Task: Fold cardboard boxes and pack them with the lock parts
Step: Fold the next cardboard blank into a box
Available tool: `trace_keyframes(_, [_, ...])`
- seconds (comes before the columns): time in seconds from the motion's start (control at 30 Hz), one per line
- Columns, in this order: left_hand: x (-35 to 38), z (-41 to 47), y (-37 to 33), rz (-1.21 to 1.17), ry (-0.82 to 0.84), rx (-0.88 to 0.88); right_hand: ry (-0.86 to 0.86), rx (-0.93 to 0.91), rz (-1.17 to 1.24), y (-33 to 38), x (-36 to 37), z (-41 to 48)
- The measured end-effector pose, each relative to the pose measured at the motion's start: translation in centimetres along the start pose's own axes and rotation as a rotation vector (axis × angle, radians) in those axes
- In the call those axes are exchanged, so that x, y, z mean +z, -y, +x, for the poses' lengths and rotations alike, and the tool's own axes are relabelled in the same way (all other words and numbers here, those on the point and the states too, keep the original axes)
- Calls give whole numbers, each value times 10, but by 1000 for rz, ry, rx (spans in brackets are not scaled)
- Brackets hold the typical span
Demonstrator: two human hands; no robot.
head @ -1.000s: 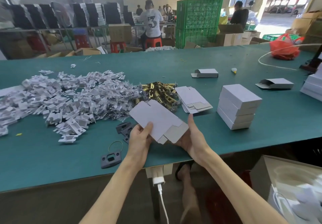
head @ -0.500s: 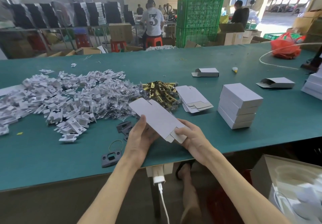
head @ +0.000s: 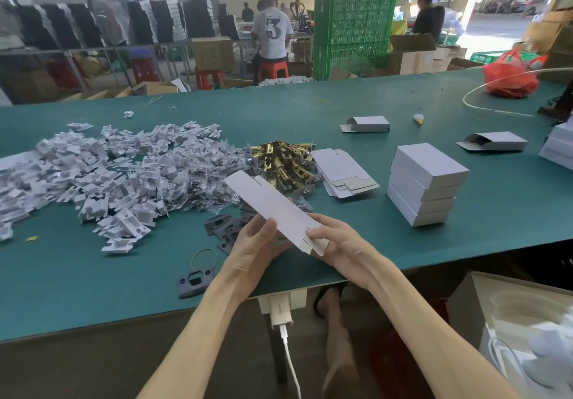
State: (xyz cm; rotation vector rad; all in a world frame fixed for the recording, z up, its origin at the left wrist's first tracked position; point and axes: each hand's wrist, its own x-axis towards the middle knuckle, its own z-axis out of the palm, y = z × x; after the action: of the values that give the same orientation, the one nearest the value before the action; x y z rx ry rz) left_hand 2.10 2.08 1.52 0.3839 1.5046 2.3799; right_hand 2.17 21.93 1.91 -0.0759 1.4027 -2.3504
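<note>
Now the right hand [head: 338, 246] has come over the near end of the box [head: 273, 209] and pinches its flap, while the left hand [head: 251, 249] grips the long edge. Folding looks begun. The box hangs above the green surface [head: 310, 113], near the brass parts [head: 285, 160]. Workers [head: 273, 32] sit beyond.

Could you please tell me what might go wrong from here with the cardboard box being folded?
1. The cardboard box is held in the air by the left hand and right hand near the front edge of the table; a slip could drop it to the floor.
2. The right hand pinches the small end flap; bending it off its crease may crumple it.
</note>
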Motion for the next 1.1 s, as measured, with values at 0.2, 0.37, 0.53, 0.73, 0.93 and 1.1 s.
trace_keyframes(0.2, [0,1,0,-5,3,-10,30,30,-5,0,-2,0])
trace_keyframes(0.37, [3,1,-1,-12,-29,11,24,6,15,0,0,-1])
trace_keyframes(0.53, [3,0,0,-15,-67,32,-40,-27,19,-2,1,-1])
trace_keyframes(0.73, [2,1,0,-24,-116,26,-40,-45,-73,-2,4,-2])
trace_keyframes(0.93, [-2,5,5,-84,-222,-1,62,-108,-85,-3,2,-2])
trace_keyframes(1.1, [-2,8,6,-108,-310,-10,45,-162,-54,-6,6,-2])
